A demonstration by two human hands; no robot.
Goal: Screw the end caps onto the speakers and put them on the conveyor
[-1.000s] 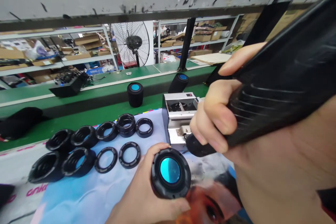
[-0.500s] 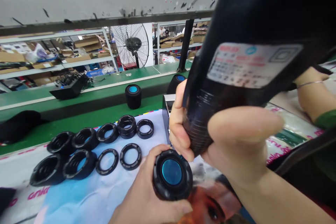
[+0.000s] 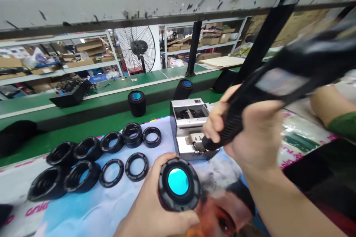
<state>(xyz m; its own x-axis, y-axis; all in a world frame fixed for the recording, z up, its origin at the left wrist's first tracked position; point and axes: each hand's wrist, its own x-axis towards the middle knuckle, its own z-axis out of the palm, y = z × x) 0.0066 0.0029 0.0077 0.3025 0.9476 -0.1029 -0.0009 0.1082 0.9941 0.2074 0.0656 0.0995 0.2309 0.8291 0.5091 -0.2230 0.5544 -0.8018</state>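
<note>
My left hand is wrapped round a black cylindrical speaker, its ringed end with a shiny blue disc facing up at me. To the right, my right hand grips the ribbed handle of a black pistol-grip electric tool. The tool bears a pale label and is blurred; its far end leaves the view at the right, and I cannot tell its exact kind. Left of the speaker, several black rings and thicker black collars lie in two rows on a printed sheet.
A metal screw feeder stands behind my hands. Two black speakers with blue ends stand on the green bench. A co-worker's arm is at the right. A grey beam crosses above; a fan and shelves are beyond.
My right hand has swung the tool right and tilted it away from my face, uncovering the screw feeder. My left hand still holds the speaker in nearly the same place.
</note>
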